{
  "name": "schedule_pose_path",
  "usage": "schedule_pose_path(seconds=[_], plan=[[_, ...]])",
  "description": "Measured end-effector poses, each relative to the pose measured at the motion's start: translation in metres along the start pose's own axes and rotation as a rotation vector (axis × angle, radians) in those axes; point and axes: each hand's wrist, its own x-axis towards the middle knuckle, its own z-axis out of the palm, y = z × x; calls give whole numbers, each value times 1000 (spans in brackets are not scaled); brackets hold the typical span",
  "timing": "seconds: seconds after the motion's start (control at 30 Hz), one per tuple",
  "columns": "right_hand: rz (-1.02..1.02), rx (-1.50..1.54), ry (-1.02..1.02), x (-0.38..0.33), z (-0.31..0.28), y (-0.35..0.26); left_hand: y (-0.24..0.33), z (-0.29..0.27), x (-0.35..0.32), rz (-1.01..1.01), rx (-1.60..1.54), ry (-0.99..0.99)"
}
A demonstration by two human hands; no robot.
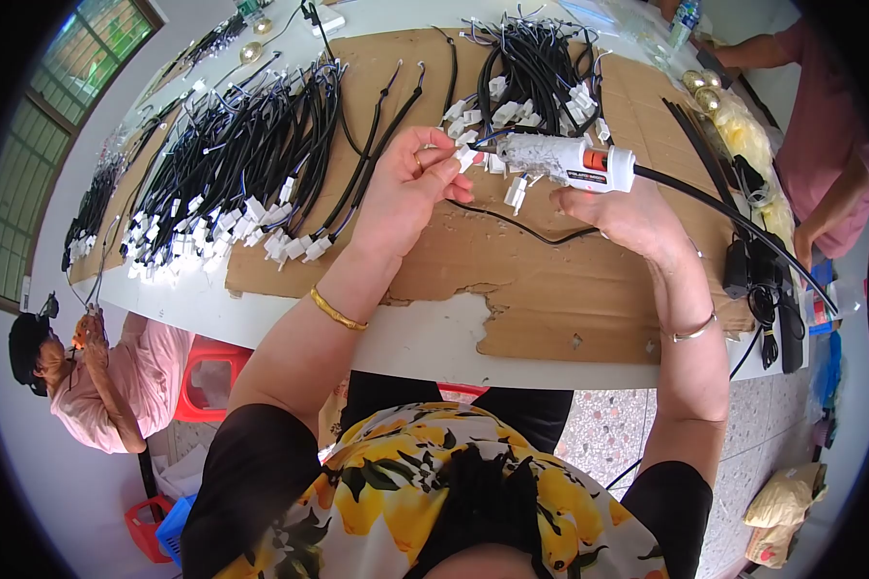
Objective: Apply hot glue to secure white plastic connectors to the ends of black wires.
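Note:
My left hand [417, 179] pinches a white plastic connector [466, 157] between thumb and fingertips, over the cardboard. My right hand [620, 209] is wrapped round a white hot glue gun [543, 157], with glue-smeared front and a black cord [734, 205] running off to the right. The gun's nozzle points left at the connector; I cannot tell whether it touches. Just below the gun another white connector [516, 193] shows. A heap of black cables [536, 72] with white connectors lies beyond my hands, and a larger pile of such cables [261, 159] lies to the left.
A sheet of torn brown cardboard [570, 299] covers much of the white table [434, 333]. Black power adapters [743, 265] with coiled cords lie at the right edge. One person in pink [826, 125] stands at the right; another [116, 386] sits at the left near a red stool [208, 376].

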Motion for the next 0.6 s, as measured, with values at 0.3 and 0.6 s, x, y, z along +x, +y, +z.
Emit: schedule_pose_path(seconds=[0.3,0.6], plan=[[-16,16,4,1,1,5,1,0,-1,-18,-43,-45],[-17,-12,26,1,2,6,3,1,0,-26,-101,-39]])
